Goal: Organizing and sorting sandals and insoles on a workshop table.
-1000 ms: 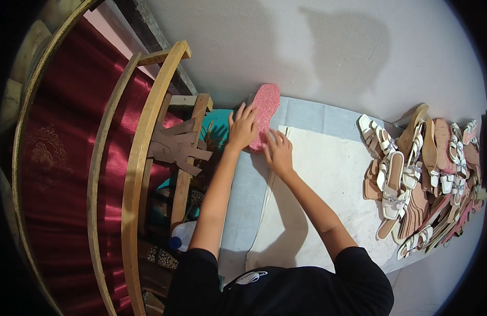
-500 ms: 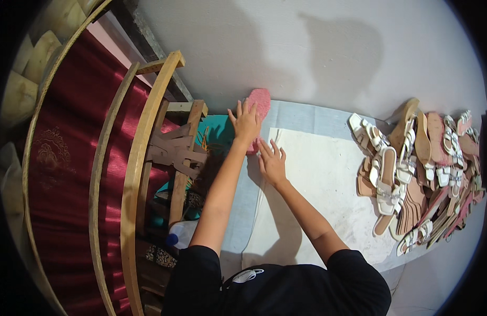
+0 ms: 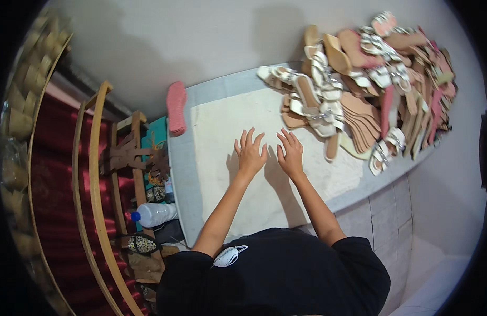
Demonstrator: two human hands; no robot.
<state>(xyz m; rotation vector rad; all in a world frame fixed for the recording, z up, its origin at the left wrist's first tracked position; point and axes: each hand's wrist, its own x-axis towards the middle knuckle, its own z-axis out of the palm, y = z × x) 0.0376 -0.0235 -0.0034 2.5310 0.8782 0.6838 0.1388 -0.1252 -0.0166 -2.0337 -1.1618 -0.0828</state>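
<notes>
Above the white sheet [image 3: 227,205] on the table, my left hand [image 3: 251,155] is open with its fingers spread, holding nothing. Close to its right, my right hand [image 3: 291,154] is open too, fingers stretched out and bare of any object. A stack of pink shoe soles [image 3: 176,108] lies at the table's far left corner, apart from both hands. Nearest to my right hand is a heap of white strappy sandals [image 3: 308,95], mixed with fanned tan insoles [image 3: 362,126].
At the left stands a wooden rack [image 3: 98,152] holding brown straps [image 3: 122,158] and a clear plastic bottle with a blue cap [image 3: 156,214]. Behind it hangs a dark red curtain [image 3: 56,205]. A pale wall [image 3: 217,42] bounds the table's far side.
Both hands have left the pink soles and moved right, over the white sheet. The soles stay at the far left corner. The view has swung toward the sandal heap.
</notes>
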